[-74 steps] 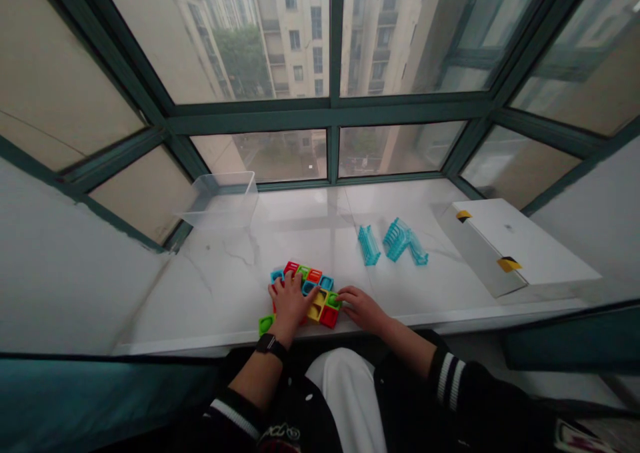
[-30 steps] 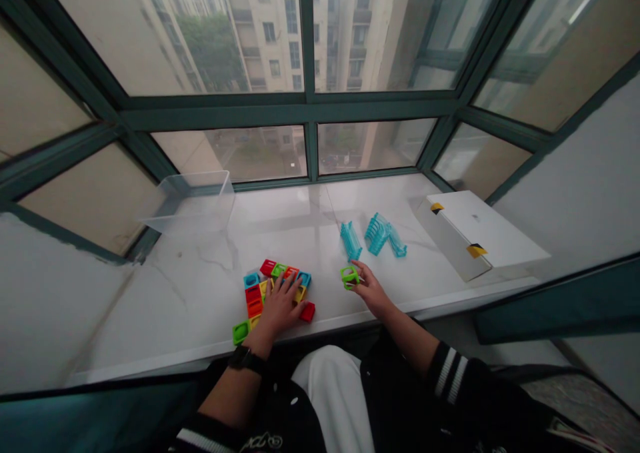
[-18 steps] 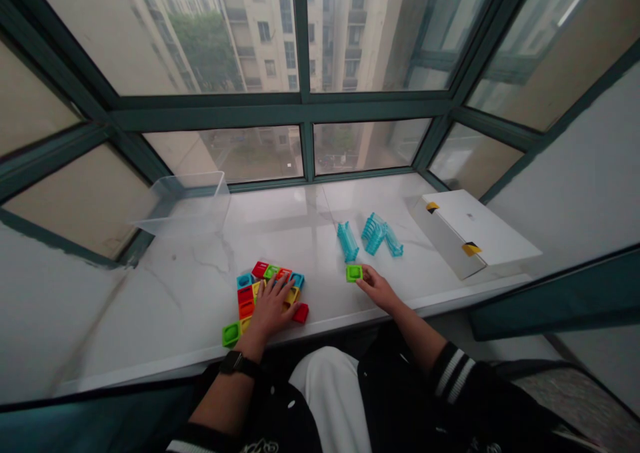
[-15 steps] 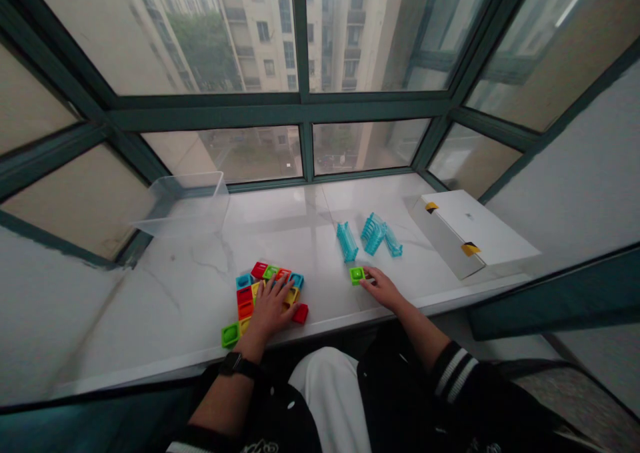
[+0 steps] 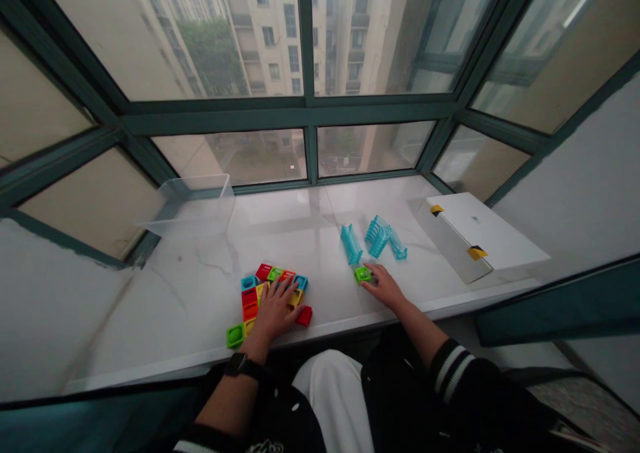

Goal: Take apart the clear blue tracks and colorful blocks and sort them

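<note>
Thumb and fingers of a right hand [image 5: 386, 289] pinch a small green block [image 5: 362, 276] at its right side, near the middle of a pale windowsill [image 5: 300, 233]; whether the block rests on the surface cannot be told. Likely hard plastic, it should prove light, stiff, smooth and hardly fragile, best gripped by opposite side walls, leaving the hollowed top clear. The left hand [image 5: 273, 313], fingers spread, lies over a cluster of colored blocks [image 5: 250, 298]. Just beyond the green block stands a translucent blue rack [image 5: 351, 243], with more blue pieces [image 5: 377, 235] beside it. Farther out are a clear plastic bin [image 5: 220, 206] and a white box [image 5: 490, 230].
</note>
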`<action>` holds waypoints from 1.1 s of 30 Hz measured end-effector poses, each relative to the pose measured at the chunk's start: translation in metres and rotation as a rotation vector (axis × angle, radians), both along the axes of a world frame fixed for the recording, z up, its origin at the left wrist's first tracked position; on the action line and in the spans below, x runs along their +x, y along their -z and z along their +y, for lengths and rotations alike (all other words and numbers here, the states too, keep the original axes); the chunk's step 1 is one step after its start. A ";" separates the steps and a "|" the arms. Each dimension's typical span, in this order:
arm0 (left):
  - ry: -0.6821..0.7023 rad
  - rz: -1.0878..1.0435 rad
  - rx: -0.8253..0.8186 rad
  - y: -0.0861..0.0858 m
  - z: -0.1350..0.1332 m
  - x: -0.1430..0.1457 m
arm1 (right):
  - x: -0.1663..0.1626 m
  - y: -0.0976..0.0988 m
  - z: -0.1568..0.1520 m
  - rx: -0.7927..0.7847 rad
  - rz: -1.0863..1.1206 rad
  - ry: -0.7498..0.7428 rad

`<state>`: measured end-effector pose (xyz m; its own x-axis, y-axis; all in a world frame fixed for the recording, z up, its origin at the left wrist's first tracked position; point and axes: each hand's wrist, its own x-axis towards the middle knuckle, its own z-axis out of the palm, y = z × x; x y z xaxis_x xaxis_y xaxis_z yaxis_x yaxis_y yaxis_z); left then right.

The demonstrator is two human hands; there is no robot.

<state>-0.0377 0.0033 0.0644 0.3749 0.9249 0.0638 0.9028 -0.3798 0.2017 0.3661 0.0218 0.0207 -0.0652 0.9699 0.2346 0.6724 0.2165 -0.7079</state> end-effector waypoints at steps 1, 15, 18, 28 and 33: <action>-0.002 0.000 -0.002 -0.001 0.000 0.000 | -0.003 -0.001 -0.001 0.014 -0.004 -0.001; -0.001 -0.001 -0.013 -0.001 0.001 0.000 | -0.018 0.000 0.006 0.029 -0.043 0.070; -0.005 0.003 -0.016 -0.001 0.001 0.001 | -0.020 0.000 0.005 0.032 -0.045 0.077; -0.016 -0.015 -0.009 -0.003 -0.001 0.003 | -0.031 -0.029 -0.010 0.153 -0.035 0.117; -0.069 -0.027 0.010 -0.004 -0.001 0.019 | -0.067 -0.049 -0.032 0.149 0.000 -0.099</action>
<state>-0.0189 0.0023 0.0686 0.3078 0.9479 0.0825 0.9213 -0.3186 0.2230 0.2992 -0.0098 0.0695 -0.1587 0.9130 0.3758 0.6422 0.3845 -0.6631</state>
